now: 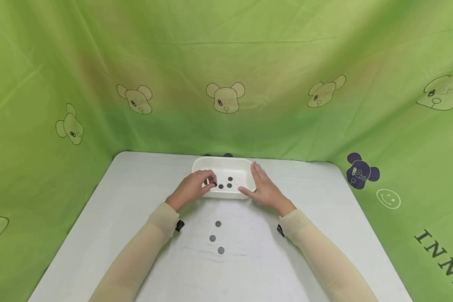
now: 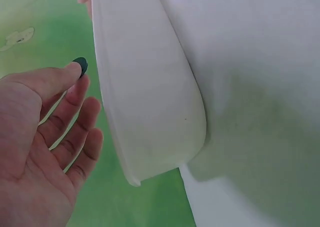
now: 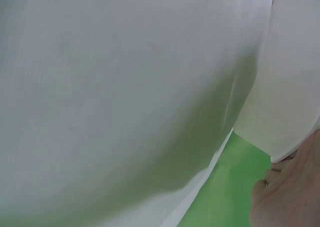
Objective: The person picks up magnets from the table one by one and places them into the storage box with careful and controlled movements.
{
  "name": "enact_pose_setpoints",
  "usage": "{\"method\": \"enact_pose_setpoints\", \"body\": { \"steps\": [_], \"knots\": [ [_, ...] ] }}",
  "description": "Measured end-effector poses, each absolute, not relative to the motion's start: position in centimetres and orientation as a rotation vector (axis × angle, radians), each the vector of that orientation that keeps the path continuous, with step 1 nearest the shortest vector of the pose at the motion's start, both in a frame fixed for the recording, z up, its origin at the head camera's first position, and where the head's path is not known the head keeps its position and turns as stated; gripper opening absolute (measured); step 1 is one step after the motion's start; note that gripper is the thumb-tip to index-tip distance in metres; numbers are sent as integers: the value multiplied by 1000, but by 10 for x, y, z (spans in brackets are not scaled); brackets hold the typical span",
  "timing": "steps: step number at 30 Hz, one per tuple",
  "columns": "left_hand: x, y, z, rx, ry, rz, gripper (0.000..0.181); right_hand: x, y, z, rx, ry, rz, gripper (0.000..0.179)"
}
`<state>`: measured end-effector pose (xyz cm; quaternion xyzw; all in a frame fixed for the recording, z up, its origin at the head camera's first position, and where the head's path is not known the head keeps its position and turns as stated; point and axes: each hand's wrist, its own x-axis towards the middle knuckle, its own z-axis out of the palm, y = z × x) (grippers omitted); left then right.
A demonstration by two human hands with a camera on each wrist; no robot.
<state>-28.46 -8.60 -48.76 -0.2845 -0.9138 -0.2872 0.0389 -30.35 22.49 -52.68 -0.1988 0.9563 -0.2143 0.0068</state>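
Note:
A white rectangular tray (image 1: 226,195) stands near the table's far edge, with dark, flat round discs (image 1: 229,185) on its floor. My left hand (image 1: 193,184) is over the tray's left part. It pinches one small dark disc (image 2: 81,65) between thumb and forefinger, while the other fingers are loosely bent. At the tray's right end, my right hand (image 1: 266,189) touches the rim, its fingers extended along the side and the thumb by the front rim. In the right wrist view, that hand is partly cut off beside the tray's white wall (image 3: 285,87).
Three grey discs (image 1: 212,238) lie on the white tabletop (image 1: 249,268) between the forearms. A green printed cloth (image 1: 226,54) hangs behind the table and on both sides.

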Motion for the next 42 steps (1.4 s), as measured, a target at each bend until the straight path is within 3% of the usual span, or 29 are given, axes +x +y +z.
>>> {"method": "enact_pose_setpoints", "body": {
  "steps": [42],
  "knots": [
    [-325,-80,-494,-815,-3155,-690,6,-303,227,-528,-599,2973,-660,115]
  ]
}}
